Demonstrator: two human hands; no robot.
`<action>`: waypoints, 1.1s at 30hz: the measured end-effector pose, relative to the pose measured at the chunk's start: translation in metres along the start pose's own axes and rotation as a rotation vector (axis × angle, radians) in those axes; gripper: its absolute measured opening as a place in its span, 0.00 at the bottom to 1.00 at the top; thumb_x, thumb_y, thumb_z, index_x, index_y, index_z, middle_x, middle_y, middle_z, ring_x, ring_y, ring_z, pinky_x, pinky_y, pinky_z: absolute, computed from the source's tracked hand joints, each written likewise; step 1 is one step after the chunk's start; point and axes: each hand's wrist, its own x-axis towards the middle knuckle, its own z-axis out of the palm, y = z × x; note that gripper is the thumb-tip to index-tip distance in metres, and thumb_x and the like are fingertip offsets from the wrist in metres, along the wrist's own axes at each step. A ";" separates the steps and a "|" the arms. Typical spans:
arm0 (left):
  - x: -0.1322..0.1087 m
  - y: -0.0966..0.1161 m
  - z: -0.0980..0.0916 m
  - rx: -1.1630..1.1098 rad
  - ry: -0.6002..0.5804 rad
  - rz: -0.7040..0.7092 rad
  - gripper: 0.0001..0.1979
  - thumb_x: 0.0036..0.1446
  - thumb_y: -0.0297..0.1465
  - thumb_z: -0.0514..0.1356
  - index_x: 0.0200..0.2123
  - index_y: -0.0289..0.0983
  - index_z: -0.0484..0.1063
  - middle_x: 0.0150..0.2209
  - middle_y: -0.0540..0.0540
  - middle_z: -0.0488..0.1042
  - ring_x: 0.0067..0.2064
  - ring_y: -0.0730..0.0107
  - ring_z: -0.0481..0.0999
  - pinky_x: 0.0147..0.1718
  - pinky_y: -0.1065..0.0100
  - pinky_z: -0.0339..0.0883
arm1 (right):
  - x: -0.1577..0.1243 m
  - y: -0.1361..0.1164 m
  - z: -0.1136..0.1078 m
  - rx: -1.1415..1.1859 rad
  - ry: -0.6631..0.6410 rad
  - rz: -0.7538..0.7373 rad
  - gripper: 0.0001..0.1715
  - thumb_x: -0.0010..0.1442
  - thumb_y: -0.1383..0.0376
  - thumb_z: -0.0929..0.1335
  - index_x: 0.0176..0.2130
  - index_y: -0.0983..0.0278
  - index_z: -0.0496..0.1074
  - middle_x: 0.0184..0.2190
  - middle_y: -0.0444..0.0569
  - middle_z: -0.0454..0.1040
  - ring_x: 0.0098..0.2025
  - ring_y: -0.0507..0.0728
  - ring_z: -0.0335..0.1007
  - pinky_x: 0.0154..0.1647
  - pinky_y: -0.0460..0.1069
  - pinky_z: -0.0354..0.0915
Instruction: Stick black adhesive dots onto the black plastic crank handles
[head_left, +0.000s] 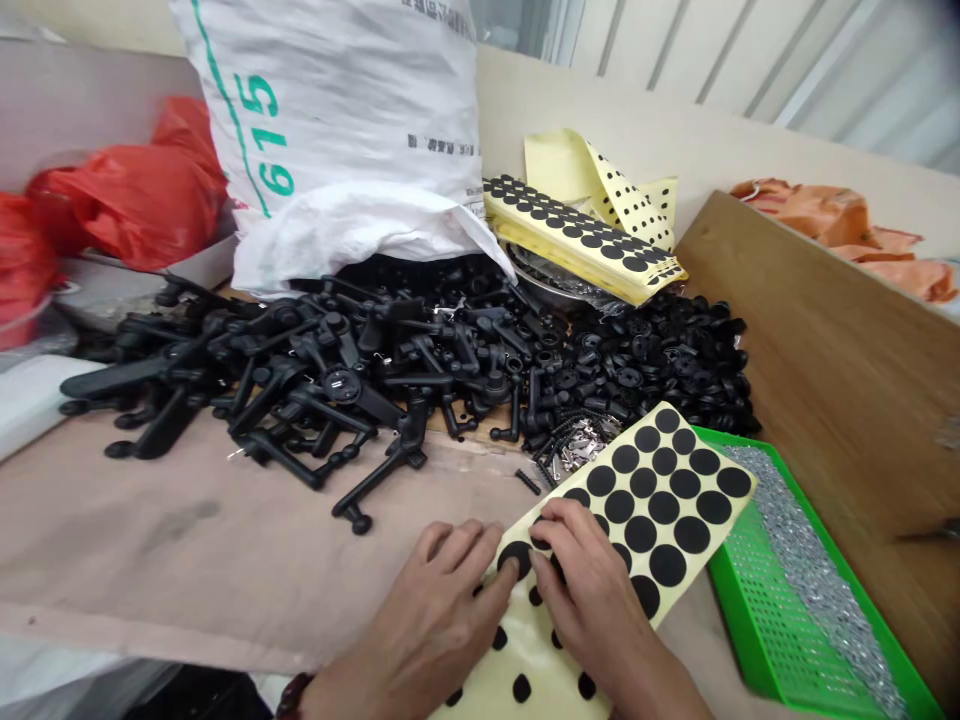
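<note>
A yellow sheet [679, 455] with rows of round black stickers lies at a slant on the table's near side. My left hand [442, 600] rests on its left edge, the thumb at a black round sticker [514, 560], the other fingers bent together. My right hand [589, 590] lies over the sheet just to the right, with thumb and forefinger close to the same sticker. Whether either hand pinches a sticker is too small to tell. Below the hands, the sheet shows small black dots between cleared round places.
Black plastic arms [300, 380] are heaped behind the hands, with black round parts [645, 360] and metal clips [581, 445]. A green basket [750, 620] of small silvery pieces stands right, beside a wooden board [840, 340]. Behind are a white sack [352, 110] and more sticker sheets [577, 235].
</note>
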 end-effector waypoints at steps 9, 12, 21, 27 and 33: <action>0.001 0.001 -0.006 -0.077 -0.074 -0.003 0.12 0.58 0.23 0.53 0.43 0.39 0.68 0.49 0.43 0.71 0.49 0.56 0.67 0.45 0.55 0.61 | 0.000 -0.006 0.000 0.108 -0.024 -0.001 0.10 0.58 0.75 0.60 0.29 0.62 0.59 0.31 0.46 0.65 0.34 0.56 0.62 0.35 0.53 0.59; -0.004 -0.001 -0.016 -0.161 0.040 0.007 0.12 0.57 0.21 0.51 0.40 0.39 0.69 0.47 0.44 0.72 0.46 0.61 0.69 0.45 0.59 0.63 | -0.001 -0.007 -0.002 0.173 -0.048 -0.003 0.11 0.58 0.75 0.60 0.28 0.62 0.58 0.29 0.44 0.66 0.34 0.55 0.63 0.36 0.52 0.59; -0.006 -0.069 -0.031 0.293 0.231 -0.384 0.18 0.61 0.27 0.48 0.54 0.27 0.61 0.47 0.31 0.71 0.48 0.49 0.71 0.46 0.51 0.67 | -0.001 0.010 -0.005 0.441 -0.166 0.098 0.09 0.57 0.73 0.62 0.28 0.60 0.62 0.37 0.46 0.74 0.44 0.58 0.68 0.45 0.52 0.63; -0.003 -0.080 -0.022 -0.035 0.115 -0.480 0.14 0.59 0.30 0.48 0.46 0.35 0.64 0.40 0.39 0.76 0.40 0.56 0.76 0.38 0.59 0.71 | -0.002 0.013 -0.011 0.816 -0.067 0.363 0.07 0.55 0.64 0.67 0.26 0.61 0.69 0.41 0.52 0.75 0.46 0.62 0.69 0.48 0.55 0.60; 0.010 -0.040 -0.029 -0.669 0.021 -0.590 0.13 0.58 0.31 0.51 0.46 0.41 0.65 0.38 0.49 0.76 0.38 0.63 0.76 0.36 0.68 0.69 | -0.003 0.016 -0.020 1.284 0.063 0.568 0.07 0.51 0.64 0.71 0.24 0.63 0.71 0.42 0.50 0.74 0.46 0.60 0.67 0.47 0.51 0.60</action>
